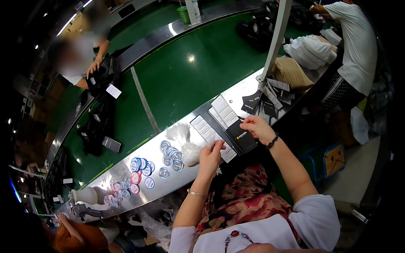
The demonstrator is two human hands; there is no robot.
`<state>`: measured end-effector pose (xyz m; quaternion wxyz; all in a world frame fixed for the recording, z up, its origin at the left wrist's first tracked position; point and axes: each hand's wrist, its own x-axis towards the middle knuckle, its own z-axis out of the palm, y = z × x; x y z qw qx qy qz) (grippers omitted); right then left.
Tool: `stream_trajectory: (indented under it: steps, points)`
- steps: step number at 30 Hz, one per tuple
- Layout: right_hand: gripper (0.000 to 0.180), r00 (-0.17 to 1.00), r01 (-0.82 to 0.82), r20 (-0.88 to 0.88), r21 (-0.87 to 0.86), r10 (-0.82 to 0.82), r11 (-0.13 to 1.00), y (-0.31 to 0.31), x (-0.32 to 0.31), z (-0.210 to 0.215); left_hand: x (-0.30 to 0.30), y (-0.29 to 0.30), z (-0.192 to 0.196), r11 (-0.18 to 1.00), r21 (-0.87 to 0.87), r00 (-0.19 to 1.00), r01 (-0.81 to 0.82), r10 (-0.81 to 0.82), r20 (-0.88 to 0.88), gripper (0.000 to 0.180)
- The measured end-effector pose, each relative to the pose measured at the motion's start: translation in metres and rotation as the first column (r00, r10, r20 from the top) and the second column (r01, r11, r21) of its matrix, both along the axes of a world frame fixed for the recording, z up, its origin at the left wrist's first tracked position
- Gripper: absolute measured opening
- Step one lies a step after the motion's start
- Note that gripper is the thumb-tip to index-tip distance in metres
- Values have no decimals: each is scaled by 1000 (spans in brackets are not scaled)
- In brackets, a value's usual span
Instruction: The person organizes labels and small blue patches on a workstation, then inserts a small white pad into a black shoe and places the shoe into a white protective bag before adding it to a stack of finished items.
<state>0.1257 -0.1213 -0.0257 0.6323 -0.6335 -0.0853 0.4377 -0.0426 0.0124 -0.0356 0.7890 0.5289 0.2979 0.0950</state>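
My left hand (pixel 210 158) is closed in a pinch at the near edge of the metal ledge, with thin clear plastic strings (pixel 214 139) at its fingertips. The fingers of my right hand (pixel 259 128) are pinched at the upper end of a black card tag (pixel 245 138). Beneath and beside that tag lie white printed cards (pixel 224 110) in overlapping stacks. Left of my left hand rest two bundles of clear plastic strings, a nearer bundle (pixel 190 154) and a farther bundle (pixel 178 133). What lies inside each pinch is partly hidden.
Round blue-rimmed tags (pixel 149 182) and red-rimmed tags (pixel 135 178) lie scattered leftward on the ledge. Loose black tags (pixel 252 102) sit by a white post (pixel 276 42). Beyond runs a green conveyor belt (pixel 190 80) with black bags (pixel 97 126). Other people work around it.
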Motion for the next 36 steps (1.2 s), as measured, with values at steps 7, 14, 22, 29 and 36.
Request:
stream_trajectory:
  steps: [7,14,22,29,36]
  points:
    - [11,990,100,-113,187,-80,977,-8,-24,12,42,-12,4,990,74,969,-118,98,228,47]
    - [25,926,22,345,355,-153,935,-3,-22,14,42,-25,27,989,68,935,-128,98,340,58]
    - [40,721,-124,692,81,34,989,-15,-24,48,37,-17,39,946,322,974,30,-101,204,49]
    - [17,333,-144,942,7,42,990,-7,-20,47,33,-19,35,791,606,991,-83,3,131,36]
    - [6,242,-47,965,-94,102,994,-8,-28,63,31,-10,48,508,852,984,-128,-40,172,16]
